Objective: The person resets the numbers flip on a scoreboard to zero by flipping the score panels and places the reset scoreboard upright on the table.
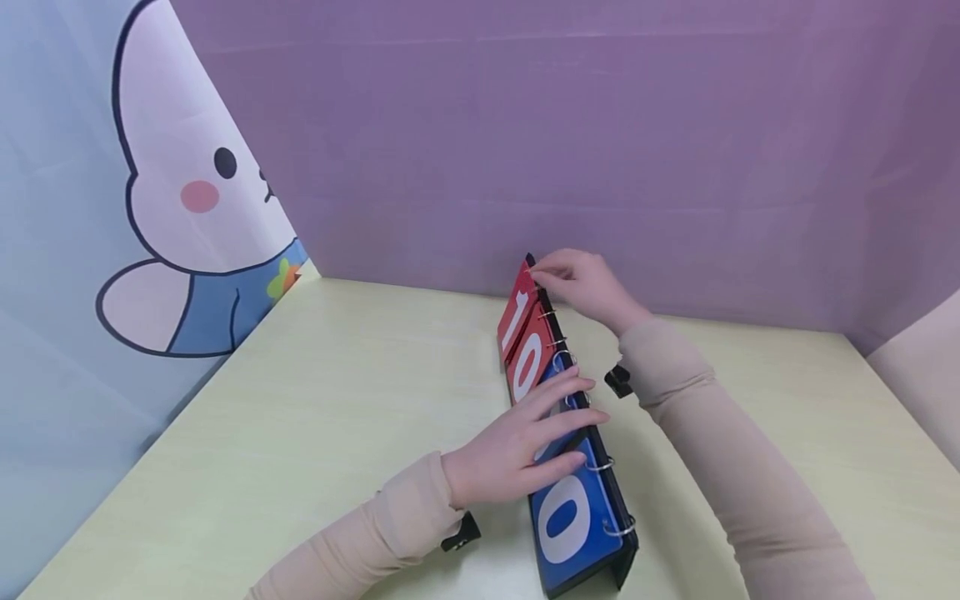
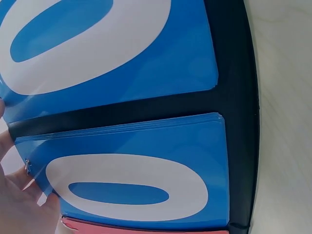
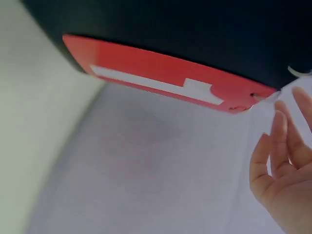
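A tent-shaped flip scoreboard (image 1: pixel 615 492) with a black frame stands lengthwise on the table. Its left face carries two red cards, a white 1 (image 1: pixel 515 319) and a white 0 (image 1: pixel 527 367), then blue cards with a large 0 (image 1: pixel 564 518) nearest me. My left hand (image 1: pixel 517 450) lies across its middle, straight fingers spread over the ringed ridge; it partly covers one blue card, whose 0 (image 2: pixel 131 163) shows in the left wrist view. At the far end, my right hand (image 1: pixel 581 283) has its fingertips at the red card's ringed top edge; whether they pinch it is unclear.
The pale table (image 1: pixel 360 375) extends on both sides of the scoreboard. Behind it hangs a purple backdrop (image 1: pixel 562 142), and a blue cloth with a cartoon rabbit (image 1: pixel 187 225) is at left. Black wrist devices sit below both cuffs.
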Motion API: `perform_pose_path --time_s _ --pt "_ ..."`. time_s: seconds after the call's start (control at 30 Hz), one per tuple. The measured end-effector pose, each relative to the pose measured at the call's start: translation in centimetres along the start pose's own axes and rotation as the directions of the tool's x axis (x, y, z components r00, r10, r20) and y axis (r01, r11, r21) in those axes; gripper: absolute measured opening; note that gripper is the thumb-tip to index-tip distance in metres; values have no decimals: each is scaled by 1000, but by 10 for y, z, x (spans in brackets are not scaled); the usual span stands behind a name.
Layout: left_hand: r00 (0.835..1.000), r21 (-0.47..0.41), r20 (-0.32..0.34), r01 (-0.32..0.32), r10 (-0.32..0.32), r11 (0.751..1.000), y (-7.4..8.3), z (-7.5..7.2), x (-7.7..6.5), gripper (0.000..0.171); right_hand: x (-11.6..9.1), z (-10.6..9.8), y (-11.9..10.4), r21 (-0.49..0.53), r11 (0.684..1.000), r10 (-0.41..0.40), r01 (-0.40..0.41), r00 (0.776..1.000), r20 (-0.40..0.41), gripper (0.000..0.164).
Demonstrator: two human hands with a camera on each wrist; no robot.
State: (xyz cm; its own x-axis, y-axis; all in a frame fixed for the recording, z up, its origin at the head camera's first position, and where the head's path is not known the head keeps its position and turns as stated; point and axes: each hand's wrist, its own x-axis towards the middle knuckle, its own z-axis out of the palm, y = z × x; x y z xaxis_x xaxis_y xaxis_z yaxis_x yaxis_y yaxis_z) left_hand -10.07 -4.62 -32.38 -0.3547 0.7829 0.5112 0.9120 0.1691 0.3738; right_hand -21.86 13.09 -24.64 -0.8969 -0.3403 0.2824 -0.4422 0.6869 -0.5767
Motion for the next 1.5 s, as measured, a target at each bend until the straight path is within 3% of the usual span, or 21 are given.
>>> perform_pose_path --time_s 0.1,0.17,0.23,0.27,0.3,0.33,0.43,0.47,0.5,0.57,0.63,0.93,1.07,1.23,1.3,1.5 --pt "1000 -14 1 13 -13 1000 0 0 -1 40 -6 -2 13 194 978 83 -72 995 -50 41" --pt "1000 -28 1 23 -23 999 1 1 -1 40 -12 -1 21 316 942 135 -112 989 -52 46" --pt "999 -42 3 36 -36 998 1 1 -1 41 -18 3 31 469 870 194 -156 981 -33 47" --pt "999 -48 5 41 -41 998 2 1 -1 41 -22 5 35 568 805 222 -173 975 -16 42" --pt "999 -51 6 45 -45 998 2 1 -1 41 -26 7 40 677 712 242 -183 970 9 36" --pt "999 -53 8 49 -48 997 2 1 -1 42 -31 9 47 782 596 253 -184 967 35 31" --pt "998 -54 10 57 -56 997 3 0 -1 43 -43 17 66 972 162 263 -169 957 122 24" --pt "998 -52 11 59 -58 997 3 0 -1 43 -47 20 72 986 42 258 -164 955 148 26" --pt "998 -53 13 64 -63 997 3 0 -1 43 -49 23 78 986 -43 252 -163 953 169 27" --pt "997 -56 17 74 -73 996 3 0 -1 42 -54 30 87 977 -124 261 -173 945 200 27" --pt "996 -60 23 83 -82 995 3 0 -2 42 -58 36 94 972 -132 269 -192 937 222 26" --pt "999 -40 15 48 -47 998 3 2 -1 42 -73 52 100 944 19 252 -331 915 316 29" --pt "998 -54 12 58 -57 997 3 1 -1 42 -74 59 97 936 37 228 -351 915 334 33" --pt "998 -41 15 59 -58 997 3 1 -2 42 -74 63 92 932 66 167 -356 925 342 57" --pt "998 -40 18 65 -65 997 3 1 -2 42 -75 64 92 937 60 147 -343 932 332 59" --pt "997 -61 15 80 -79 995 3 0 -3 42 -75 66 90 948 0 158 -318 936 314 60"
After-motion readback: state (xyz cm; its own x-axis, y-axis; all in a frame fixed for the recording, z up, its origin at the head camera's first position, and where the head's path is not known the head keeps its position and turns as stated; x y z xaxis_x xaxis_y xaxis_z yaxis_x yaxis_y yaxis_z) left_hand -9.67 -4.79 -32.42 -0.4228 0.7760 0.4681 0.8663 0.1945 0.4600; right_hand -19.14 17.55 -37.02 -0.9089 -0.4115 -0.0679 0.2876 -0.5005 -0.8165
